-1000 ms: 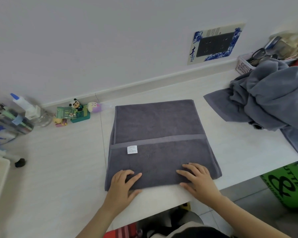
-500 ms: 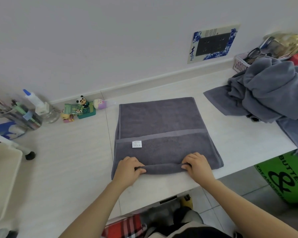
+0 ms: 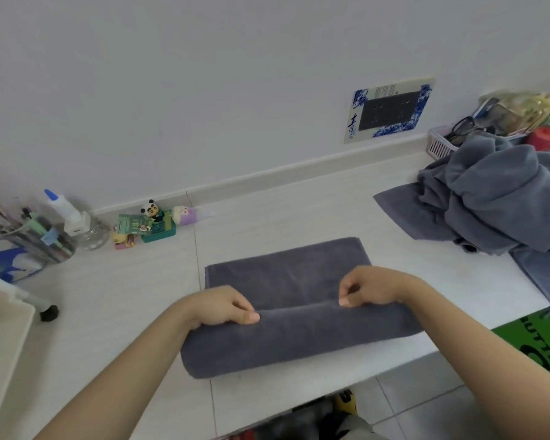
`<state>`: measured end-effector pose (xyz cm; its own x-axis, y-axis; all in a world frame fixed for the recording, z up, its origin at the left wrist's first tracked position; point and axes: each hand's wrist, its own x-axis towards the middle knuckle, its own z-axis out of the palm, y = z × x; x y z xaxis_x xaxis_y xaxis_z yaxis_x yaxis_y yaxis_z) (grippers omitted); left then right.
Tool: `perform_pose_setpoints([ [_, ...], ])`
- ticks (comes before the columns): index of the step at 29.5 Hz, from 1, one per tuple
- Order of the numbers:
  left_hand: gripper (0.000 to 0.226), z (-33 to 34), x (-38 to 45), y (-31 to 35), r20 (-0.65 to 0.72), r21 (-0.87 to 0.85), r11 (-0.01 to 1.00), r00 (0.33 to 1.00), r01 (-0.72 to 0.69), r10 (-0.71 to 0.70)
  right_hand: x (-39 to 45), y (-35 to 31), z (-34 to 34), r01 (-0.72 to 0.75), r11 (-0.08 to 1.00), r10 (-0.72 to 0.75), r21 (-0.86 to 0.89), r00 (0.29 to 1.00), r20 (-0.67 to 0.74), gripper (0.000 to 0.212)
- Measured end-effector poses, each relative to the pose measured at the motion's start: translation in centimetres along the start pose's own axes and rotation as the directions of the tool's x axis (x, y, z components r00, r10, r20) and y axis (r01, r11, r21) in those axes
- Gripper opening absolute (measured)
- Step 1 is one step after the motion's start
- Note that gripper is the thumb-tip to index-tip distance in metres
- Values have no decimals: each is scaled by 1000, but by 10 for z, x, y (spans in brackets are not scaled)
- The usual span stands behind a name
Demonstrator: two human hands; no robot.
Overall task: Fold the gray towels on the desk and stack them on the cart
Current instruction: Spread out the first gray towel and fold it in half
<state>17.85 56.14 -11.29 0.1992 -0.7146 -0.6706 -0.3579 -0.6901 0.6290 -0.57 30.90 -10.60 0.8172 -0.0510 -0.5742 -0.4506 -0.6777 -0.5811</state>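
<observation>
Both hands, left [image 3: 226,309] and right [image 3: 367,289], pinch the dark gray terry towel's [image 3: 299,338] raised near edge, its long axis lying across the white table [image 3: 115,312].

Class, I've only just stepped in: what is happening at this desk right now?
A person is folding a gray towel on a white desk. The left hand and the right hand each pinch the towel's near edge and carry it over the far half, so this fold is only partly made. A heap of unfolded gray towels waits at the right end of the desk. Small toy figures and a cup of pens stand near the wall on the left.
</observation>
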Motion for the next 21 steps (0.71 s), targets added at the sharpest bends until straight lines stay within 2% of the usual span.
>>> perform_pose_setpoints([
  [2, 17, -32, 13, 7, -68, -14, 998, 996, 57, -57, 33, -8, -29, -24, 996, 21, -85, 999, -33, 10],
  [4, 15, -51, 31, 11, -166, 8, 996, 983, 83, -81, 64, -14, -46, -67, 984, 55, -166, 996, -72, 15],
  [7, 38, -67, 71, 9, -414, 57, 989, 905, 135, -100, 112, -14, -63, -133, 964, 86, -229, 975, -204, 28],
  [8, 47, -68, 84, 6, -447, 76, 982, 886, 171, -120, 127, -9, -66, -151, 958, 98, -245, 971, -218, 34],
  [10, 56, -66, 117, -7, -423, 161, 951, 889, 264, -175, 159, 7, -65, -182, 941, 141, -285, 977, -160, 47],
  [12, 52, -52, 131, -21, -442, 321, 903, 888, 287, -125, 166, 19, -51, -153, 912, 118, -381, 987, -113, 50],
  [14, 45, -37, 131, -28, -542, 420, 859, 840, 292, -21, 162, 26, -37, -112, 878, 25, -466, 982, -189, 45],
  [16, 47, -29, 143, -37, -610, 455, 829, 792, 325, 24, 169, 38, -30, -119, 869, -24, -481, 960, -279, 42],
  [19, 68, -10, 148, -41, -716, 404, 846, 696, 348, 56, 168, 46, -7, -148, 874, -81, -463, 895, -438, 59],
  [20, 67, -5, 151, -38, -744, 390, 864, 661, 318, 93, 168, 46, 1, -145, 882, -110, -448, 861, -497, 61],
  [21, 62, 0, 154, -31, -740, 406, 873, 657, 271, 141, 168, 44, 10, -123, 892, -145, -434, 832, -536, 58],
])
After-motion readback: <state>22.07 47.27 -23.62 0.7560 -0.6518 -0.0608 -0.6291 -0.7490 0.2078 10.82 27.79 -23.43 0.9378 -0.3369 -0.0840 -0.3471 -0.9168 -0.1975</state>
